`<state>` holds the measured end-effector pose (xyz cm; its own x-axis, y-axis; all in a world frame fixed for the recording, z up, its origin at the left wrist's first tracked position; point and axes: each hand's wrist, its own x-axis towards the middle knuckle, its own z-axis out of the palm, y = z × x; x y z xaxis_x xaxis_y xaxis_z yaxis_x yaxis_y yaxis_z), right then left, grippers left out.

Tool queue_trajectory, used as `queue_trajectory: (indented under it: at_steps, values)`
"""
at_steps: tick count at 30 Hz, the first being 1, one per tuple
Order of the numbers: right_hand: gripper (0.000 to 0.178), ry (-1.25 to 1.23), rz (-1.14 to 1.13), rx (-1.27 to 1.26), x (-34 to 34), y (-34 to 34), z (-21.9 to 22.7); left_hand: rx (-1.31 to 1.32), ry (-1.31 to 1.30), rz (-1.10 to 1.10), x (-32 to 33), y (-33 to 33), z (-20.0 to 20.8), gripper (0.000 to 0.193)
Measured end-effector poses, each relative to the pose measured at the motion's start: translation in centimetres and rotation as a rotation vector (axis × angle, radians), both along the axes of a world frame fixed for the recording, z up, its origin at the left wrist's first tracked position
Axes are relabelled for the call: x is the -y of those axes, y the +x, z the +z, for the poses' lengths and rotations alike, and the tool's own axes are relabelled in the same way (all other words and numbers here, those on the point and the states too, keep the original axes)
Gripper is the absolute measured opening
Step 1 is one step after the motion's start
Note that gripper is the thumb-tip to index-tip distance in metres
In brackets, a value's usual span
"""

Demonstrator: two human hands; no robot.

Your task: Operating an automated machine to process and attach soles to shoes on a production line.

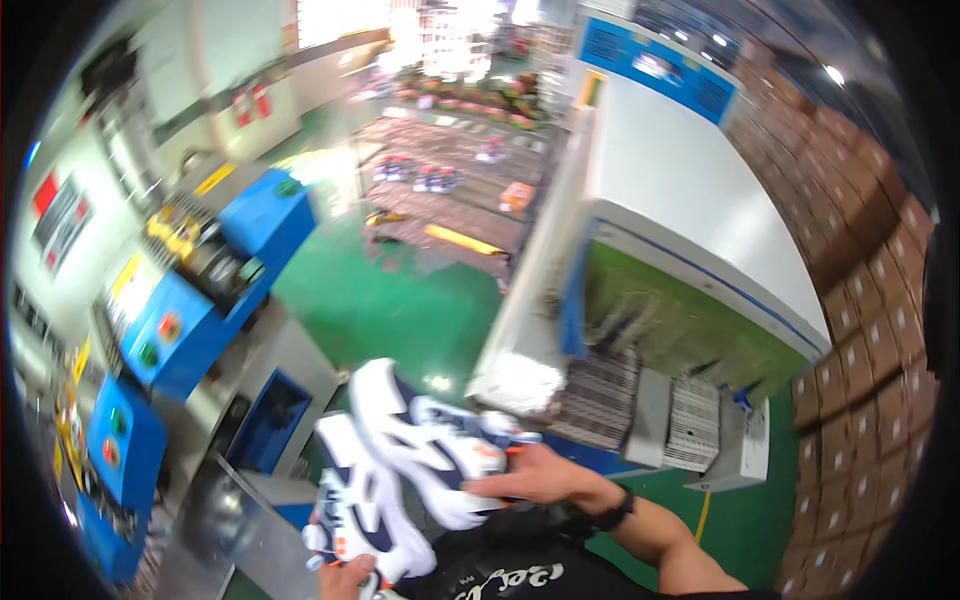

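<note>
Two white-and-navy sneakers extend ahead of my grips, right hand closed on one, left hand closed on the other; I should keep both holds firm, clear of the white machine beyond the right hand.

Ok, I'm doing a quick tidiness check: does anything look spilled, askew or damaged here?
Nothing stands out: the left hand holds one shoe, the right hand the other shoe, and the boxes stand stacked. Blur could hide small flaws.
</note>
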<state>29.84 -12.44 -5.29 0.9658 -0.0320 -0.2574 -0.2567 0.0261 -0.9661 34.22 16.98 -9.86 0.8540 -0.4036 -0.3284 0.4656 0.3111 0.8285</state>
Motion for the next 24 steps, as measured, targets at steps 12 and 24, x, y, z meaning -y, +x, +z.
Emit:
queue_trajectory:
  at_steps: [12,24]
  values:
    - [0.066,-0.83,-1.335,-0.251,20.3,-25.0,-6.3,0.661,0.509,-0.908,42.1,-4.5,0.2,0.069]
    - [0.022,-0.446,0.12,0.638,-2.9,-2.2,0.5,0.644,0.345,-0.182,8.8,-3.5,0.0,0.029]
